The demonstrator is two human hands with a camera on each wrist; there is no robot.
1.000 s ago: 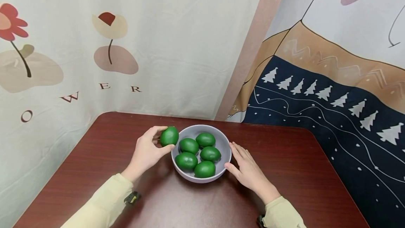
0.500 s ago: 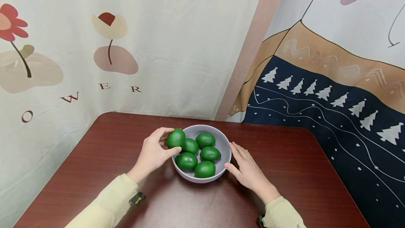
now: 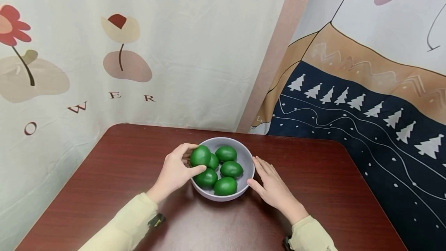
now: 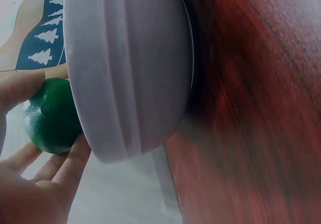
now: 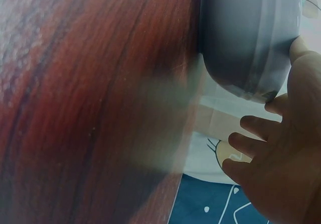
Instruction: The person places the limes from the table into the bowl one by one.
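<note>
A pale grey-lilac bowl (image 3: 223, 198) stands on the table with several glossy green limes (image 3: 231, 169) inside. My left hand (image 3: 175, 170) holds one more lime (image 3: 200, 155) between thumb and fingers, above the bowl's left rim. That held lime partly hides one lying in the bowl. The left wrist view has the gripped lime (image 4: 54, 116) just beyond the bowl's rim (image 4: 75, 63). On the opposite side, my right hand (image 3: 275, 187) touches the bowl's right edge with its thumb and fingertips. In the right wrist view, two of that hand's digits meet the bowl (image 5: 251, 38), the others spread apart from it.
The dark red wooden table (image 3: 139, 150) extends around the bowl. Behind it hangs a white curtain (image 3: 202, 49) printed with flowers and letters. A navy and tan cloth (image 3: 334, 119) with white trees hangs at the right.
My left hand has carried its lime rightward and slightly nearer, from beside the bowl to over its left part. The right hand and the bowl have stayed put.
</note>
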